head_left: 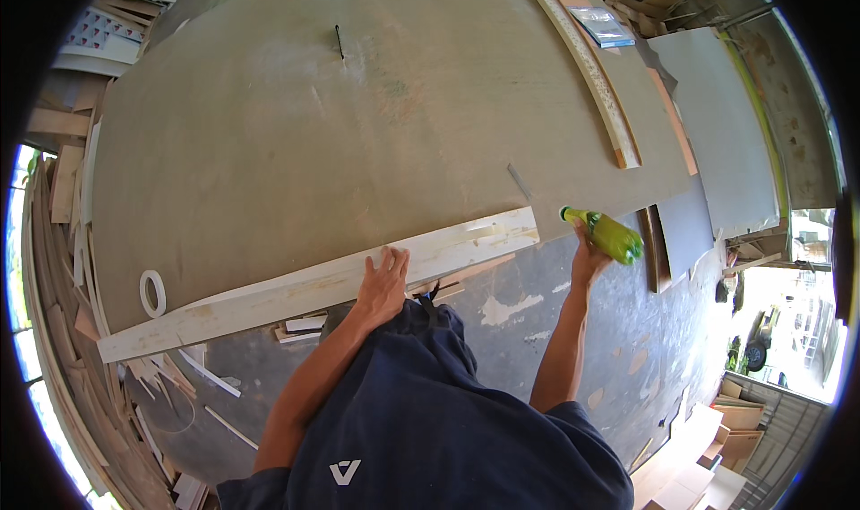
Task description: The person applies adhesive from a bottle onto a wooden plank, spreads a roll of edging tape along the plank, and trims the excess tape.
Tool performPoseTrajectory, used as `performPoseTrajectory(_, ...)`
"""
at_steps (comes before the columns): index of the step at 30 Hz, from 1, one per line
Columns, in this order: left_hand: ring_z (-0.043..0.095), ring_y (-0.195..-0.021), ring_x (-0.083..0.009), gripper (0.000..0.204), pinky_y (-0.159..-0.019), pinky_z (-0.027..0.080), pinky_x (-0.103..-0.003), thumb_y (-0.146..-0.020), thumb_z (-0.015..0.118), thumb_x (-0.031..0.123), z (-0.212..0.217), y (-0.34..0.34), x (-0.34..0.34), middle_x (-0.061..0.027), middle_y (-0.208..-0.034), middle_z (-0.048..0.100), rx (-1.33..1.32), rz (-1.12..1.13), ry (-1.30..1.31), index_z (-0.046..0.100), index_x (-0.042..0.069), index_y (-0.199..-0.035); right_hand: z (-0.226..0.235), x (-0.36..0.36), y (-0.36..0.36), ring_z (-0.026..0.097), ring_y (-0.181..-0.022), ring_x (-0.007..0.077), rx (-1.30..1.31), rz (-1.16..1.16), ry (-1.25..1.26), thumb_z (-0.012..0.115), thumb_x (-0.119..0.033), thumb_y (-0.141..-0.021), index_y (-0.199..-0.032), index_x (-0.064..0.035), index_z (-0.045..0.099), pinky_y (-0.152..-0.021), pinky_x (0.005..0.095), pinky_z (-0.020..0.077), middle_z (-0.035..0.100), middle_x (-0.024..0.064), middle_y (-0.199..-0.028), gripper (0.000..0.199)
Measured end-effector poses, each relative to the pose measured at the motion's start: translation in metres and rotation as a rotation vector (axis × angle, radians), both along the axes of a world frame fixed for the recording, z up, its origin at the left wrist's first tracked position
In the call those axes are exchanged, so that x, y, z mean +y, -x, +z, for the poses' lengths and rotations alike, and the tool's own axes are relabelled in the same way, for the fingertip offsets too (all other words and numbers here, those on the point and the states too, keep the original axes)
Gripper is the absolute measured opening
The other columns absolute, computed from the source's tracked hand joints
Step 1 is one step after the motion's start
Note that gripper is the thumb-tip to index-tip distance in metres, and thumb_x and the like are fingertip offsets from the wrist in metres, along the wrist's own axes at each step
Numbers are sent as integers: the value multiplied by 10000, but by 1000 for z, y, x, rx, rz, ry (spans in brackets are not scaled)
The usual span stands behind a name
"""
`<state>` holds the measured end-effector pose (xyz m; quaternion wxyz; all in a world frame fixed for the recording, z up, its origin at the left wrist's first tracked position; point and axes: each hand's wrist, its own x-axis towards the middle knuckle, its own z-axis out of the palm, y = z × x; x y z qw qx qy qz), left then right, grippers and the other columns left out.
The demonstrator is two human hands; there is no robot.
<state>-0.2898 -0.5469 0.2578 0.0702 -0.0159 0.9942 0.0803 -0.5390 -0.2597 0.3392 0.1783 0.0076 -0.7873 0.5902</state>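
Observation:
A long white board [269,297] with yellowish smears lies along the near edge of a wide brown worktable [269,151]. My left hand [384,286] rests on the board near its middle, fingers stretched out over its surface. Past the board's right end, my right hand [587,257] grips a green plastic bottle [609,236], held tilted with its neck pointing left toward the table. The bottle's mouth looks uncapped, though it is small in view. Pale wet-looking streaks [479,230] show on the board near its right end.
A white tape roll [153,293] stands at the table's left. A thin metal strip [519,181] and a dark pen-like stick [339,41] lie on the tabletop. Toward the right runs a long narrow strip [591,71] beside a flat packet [601,27]. Wood scraps [67,331] crowd the left side.

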Motion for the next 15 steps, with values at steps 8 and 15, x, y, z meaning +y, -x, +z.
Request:
performPoseTrajectory(8, 375, -1359, -359, 670, -1015, 397, -612, -843, 539, 151, -2, 0, 1, -203, -1393, 440, 15, 12, -20, 396, -39, -1470, -14, -101, -109, 628, -990, 200, -28, 609, -112, 789, -24, -834, -1125, -40, 681, -862, 305, 497, 662, 71, -1082, 310)
performPoseTrajectory(15, 377, -1360, -344, 690, -1005, 407, -579, -849, 561, 195, 12, 7, 2, -200, -1416, 437, -60, -52, 25, 398, -19, -1484, -106, -58, -60, 682, -782, 342, 31, 454, -351, 757, -1, -701, -970, 0, 677, -725, 387, 535, 692, 170, -858, 281)
